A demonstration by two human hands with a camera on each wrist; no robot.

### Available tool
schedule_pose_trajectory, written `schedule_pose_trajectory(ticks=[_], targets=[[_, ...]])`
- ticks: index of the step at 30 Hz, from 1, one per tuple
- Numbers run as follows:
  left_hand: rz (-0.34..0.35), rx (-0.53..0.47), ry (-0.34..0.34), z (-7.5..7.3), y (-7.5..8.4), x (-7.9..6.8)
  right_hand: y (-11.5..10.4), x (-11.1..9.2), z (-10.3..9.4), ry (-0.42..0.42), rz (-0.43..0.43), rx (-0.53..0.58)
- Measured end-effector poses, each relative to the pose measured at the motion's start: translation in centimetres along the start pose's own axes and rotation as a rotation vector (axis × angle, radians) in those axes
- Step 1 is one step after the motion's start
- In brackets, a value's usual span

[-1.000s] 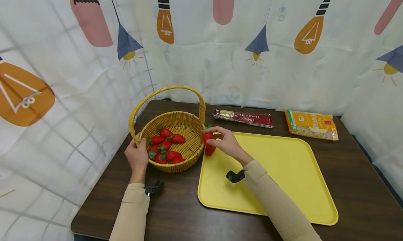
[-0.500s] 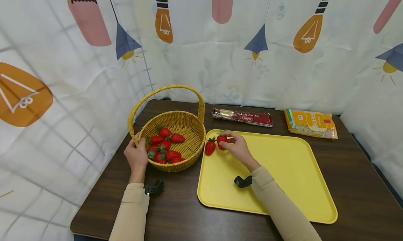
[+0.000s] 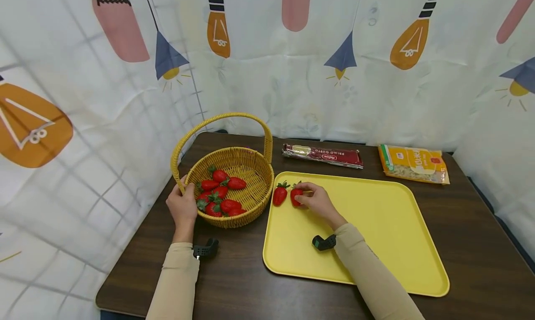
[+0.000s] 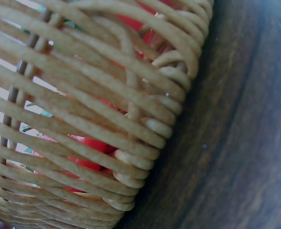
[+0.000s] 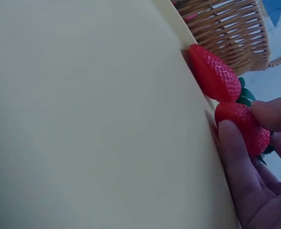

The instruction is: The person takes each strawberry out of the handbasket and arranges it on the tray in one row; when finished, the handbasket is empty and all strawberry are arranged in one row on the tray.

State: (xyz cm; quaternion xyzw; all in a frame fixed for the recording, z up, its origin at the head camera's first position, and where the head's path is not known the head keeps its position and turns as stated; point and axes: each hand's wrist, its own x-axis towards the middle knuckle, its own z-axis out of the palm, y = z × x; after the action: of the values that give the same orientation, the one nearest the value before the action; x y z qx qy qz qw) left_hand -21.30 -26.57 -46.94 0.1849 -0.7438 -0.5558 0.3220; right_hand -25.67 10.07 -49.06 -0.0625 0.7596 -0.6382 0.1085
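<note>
Hands apart. Left hand [image 3: 182, 207] gripping left side of basket [image 3: 256, 173], loose berries [image 3: 230, 206] inside. Right hand [image 3: 321, 203] pinching strawberry [image 3: 295, 197] at far left of yellow tray [image 3: 368, 231], second strawberry [image 3: 279, 196] just left. Red packet [image 3: 323, 156] beyond.

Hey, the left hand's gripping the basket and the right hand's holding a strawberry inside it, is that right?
Not quite. The strawberry the right hand holds is not inside the basket: the head view shows it on or just above the yellow tray. The left hand does grip the basket.
</note>
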Motion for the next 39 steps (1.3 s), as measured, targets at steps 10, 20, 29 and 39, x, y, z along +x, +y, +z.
schedule_pose_trajectory(ticks=[10, 20, 29, 39], targets=[[-0.023, -0.002, 0.001, -0.02, 0.17, 0.08, -0.23, -0.17, 0.14, 0.025, 0.021, -0.058], [-0.01, 0.003, 0.001, -0.14, 0.16, 0.03, -0.19, -0.3, 0.19, 0.005, -0.028, -0.082], [0.001, -0.04, -0.025, -0.1, 0.25, -0.07, -0.08, -0.2, 0.01, 0.007, -0.05, -0.153], [-0.02, -0.036, -0.015, -0.03, 0.01, -0.06, -0.08, -0.36, 0.18, 0.039, -0.078, -0.212]])
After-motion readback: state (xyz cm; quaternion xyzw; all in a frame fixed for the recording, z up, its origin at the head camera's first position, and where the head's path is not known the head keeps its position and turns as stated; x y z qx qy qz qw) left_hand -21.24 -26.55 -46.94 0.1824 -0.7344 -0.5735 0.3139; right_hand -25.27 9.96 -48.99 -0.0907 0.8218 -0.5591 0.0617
